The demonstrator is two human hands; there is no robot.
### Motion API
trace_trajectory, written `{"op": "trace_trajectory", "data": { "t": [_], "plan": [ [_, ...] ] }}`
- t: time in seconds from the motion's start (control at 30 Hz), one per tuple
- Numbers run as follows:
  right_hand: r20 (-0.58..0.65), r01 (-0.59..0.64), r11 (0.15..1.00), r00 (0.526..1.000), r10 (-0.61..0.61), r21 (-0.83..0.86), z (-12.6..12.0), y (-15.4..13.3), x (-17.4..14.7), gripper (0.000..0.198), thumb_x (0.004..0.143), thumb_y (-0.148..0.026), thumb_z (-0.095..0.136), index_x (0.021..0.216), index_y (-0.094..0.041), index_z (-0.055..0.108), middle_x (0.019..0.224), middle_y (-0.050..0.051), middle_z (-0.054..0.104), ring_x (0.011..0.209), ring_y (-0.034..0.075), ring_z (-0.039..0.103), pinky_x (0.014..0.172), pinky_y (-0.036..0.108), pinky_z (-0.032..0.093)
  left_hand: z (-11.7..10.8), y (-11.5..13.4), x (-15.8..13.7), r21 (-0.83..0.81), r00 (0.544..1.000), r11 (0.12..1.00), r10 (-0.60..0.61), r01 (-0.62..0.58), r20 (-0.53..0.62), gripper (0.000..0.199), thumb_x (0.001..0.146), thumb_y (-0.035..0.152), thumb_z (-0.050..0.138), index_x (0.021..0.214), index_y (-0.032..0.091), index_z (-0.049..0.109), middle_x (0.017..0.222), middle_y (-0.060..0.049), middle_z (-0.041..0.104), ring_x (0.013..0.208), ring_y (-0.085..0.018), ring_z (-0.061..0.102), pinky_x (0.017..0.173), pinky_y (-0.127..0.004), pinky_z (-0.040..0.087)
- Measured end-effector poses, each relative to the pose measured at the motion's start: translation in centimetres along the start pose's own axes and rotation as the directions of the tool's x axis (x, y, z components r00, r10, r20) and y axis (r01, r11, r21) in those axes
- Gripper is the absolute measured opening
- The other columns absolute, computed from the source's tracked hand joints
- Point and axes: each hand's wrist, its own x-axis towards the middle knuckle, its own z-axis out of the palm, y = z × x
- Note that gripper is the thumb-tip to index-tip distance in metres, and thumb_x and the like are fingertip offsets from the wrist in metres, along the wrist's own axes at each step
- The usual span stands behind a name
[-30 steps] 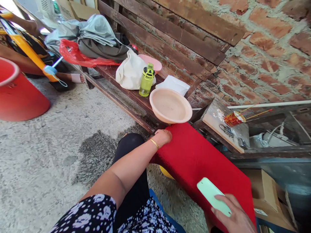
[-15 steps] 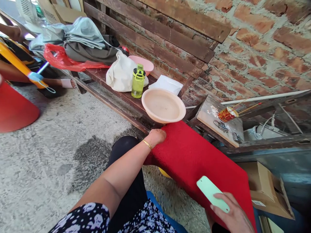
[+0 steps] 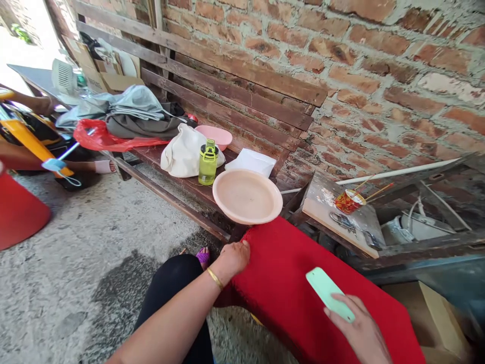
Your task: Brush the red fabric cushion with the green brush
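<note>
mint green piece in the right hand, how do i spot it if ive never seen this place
Find the large red surface at the lower right. Over it, the right hand grips a long, flat mint green piece, its pale colour standing out from the red.

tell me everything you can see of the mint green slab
The slab is flat, long and narrow, with rounded corners, a smooth, plastic-looking top and a small hole near each end. It slants, far end to the left. The right hand grips its near end. It is over the red surface; its underside is hidden, so contact is unclear.
</note>
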Motion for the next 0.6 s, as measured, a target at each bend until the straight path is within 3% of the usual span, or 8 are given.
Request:
{"op": "trace_trajectory", "data": {
  "t": [0.2, 0.33, 0.47, 0.6],
  "plan": [
    [-0.088, 0.197, 0.976, 0.978, -0.188, 0.096, 9.1, -10.9, 11.3, 0.040, 0.076, -0.051, 0.059, 0.102, -0.022, 0.070, 0.102, 0.006, 0.057, 0.096, 0.025, 0.062, 0.085, 0.036, 0.049, -0.3, 0.3, -0.2, 0.052, 1.000, 0.999, -0.005, 0.004, 0.015, 0.050, 0.093, 0.024, 0.050, 0.139, 0.004, 0.049, 0.110, -0.025, 0.068, 0.100, -0.032, 0.068, 0.078, -0.045, 0.056],
    [-0.054, 0.249, 0.965, 0.968, -0.246, 0.078, 13.1, -14.2, 15.6, 0.027, 0.076, -0.036, 0.068, 0.101, -0.024, 0.072, 0.101, 0.004, 0.056, 0.092, 0.021, 0.060, 0.083, 0.032, 0.048, -0.5, -0.4, -0.1, 0.024, 1.000, 1.000, 0.007, -0.007, 0.031, 0.050, 0.092, 0.027, 0.054, 0.139, 0.007, 0.051, 0.116, -0.022, 0.068, 0.105, -0.029, 0.067, 0.085, -0.039, 0.056],
    [-0.015, 0.250, 0.968, 0.968, -0.250, 0.032, 12.2, -11.8, 16.8, 0.027, 0.073, -0.031, 0.075, 0.100, -0.028, 0.073, 0.102, 0.001, 0.056, 0.089, 0.019, 0.060, 0.081, 0.030, 0.046, 0.1, -0.8, 0.1, 0.066, 0.997, 0.998, 0.014, -0.018, 0.070, 0.051, 0.092, 0.027, 0.054, 0.140, 0.010, 0.050, 0.124, -0.020, 0.066, 0.113, -0.028, 0.065, 0.093, -0.037, 0.054],
    [-0.060, 0.158, 0.987, 0.985, -0.159, -0.018, 7.3, -4.1, 15.9, 0.028, 0.075, -0.035, 0.069, 0.102, -0.027, 0.073, 0.103, 0.001, 0.056, 0.092, 0.019, 0.060, 0.084, 0.030, 0.044, 1.3, -1.1, 0.4, 0.116, 0.998, 0.993, 0.000, -0.006, 0.059, 0.050, 0.091, 0.026, 0.055, 0.139, 0.012, 0.051, 0.124, -0.019, 0.066, 0.115, -0.027, 0.064, 0.095, -0.037, 0.052]
  ]
}}
